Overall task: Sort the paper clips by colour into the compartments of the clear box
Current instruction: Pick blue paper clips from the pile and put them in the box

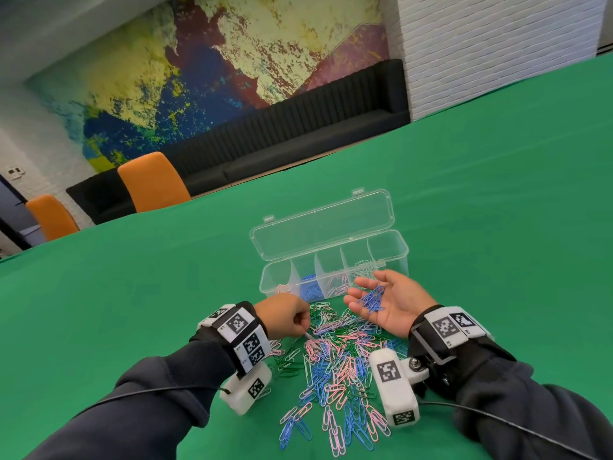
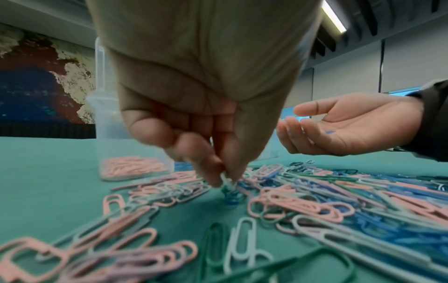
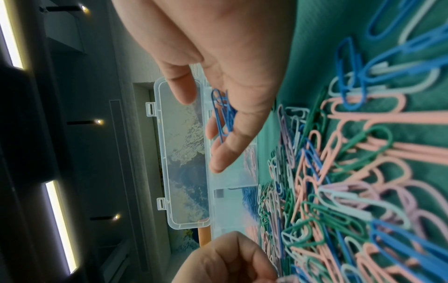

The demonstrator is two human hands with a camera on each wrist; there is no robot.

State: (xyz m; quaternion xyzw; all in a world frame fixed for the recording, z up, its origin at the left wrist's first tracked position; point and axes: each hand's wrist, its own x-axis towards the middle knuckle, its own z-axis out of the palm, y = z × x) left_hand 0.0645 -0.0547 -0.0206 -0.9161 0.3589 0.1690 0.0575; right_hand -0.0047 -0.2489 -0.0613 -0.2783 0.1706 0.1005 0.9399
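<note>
A heap of paper clips [image 1: 335, 356] in pink, blue, green and white lies on the green table. Behind it stands the clear box [image 1: 391, 250], lid open, its compartments holding pink, blue and white clips. My left hand [image 1: 300, 322] pinches a white clip [image 2: 226, 181] at the heap's near-left edge, thumb against fingertips. My right hand [image 1: 381, 302] is held palm up above the heap, in front of the box, fingers relaxed. Several blue clips [image 1: 373, 298] rest on its palm, also seen as blue clips [image 3: 224, 113] in the right wrist view.
The green table [image 1: 497, 194] stretches wide to the right and behind the box. Two orange chairs [image 1: 152, 182] and a black bench [image 1: 298, 141] stand beyond the far edge. Clips spread toward me between both forearms.
</note>
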